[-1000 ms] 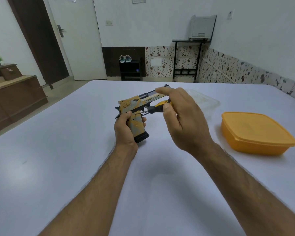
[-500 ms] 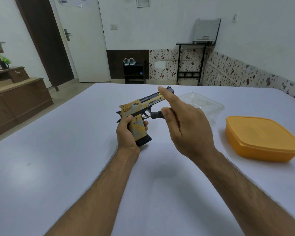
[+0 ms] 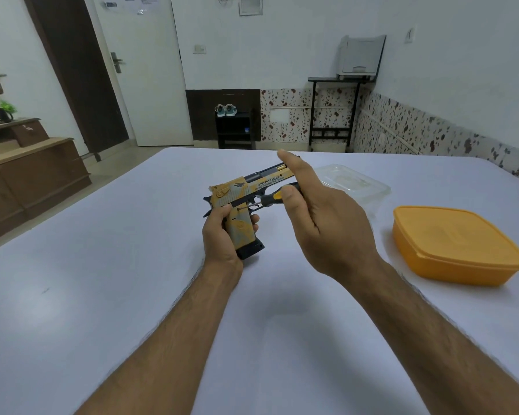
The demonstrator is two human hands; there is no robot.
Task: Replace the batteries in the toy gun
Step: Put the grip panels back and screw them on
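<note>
A yellow, grey and black toy gun point(image 3: 246, 191) is held above the white table point(image 3: 102, 280), barrel pointing right and away. My left hand point(image 3: 222, 235) grips its handle from behind. My right hand point(image 3: 324, 223) holds a small screwdriver point(image 3: 270, 199) with a black and yellow handle between thumb and fingers, index finger stretched up over the barrel. The screwdriver's tip touches the top of the grip near the trigger guard. Most of the screwdriver handle is hidden inside my right hand.
An orange lidded plastic box point(image 3: 453, 244) sits on the table to the right. A clear plastic container point(image 3: 351, 182) lies behind the gun. Beyond the table are a wooden cabinet point(image 3: 27, 175) at left, a door and a black stand.
The camera has tilted slightly, so everything sits lower in view. The screwdriver handle shows more yellow now, and my right index finger stays raised. The gun is held in the same place.
</note>
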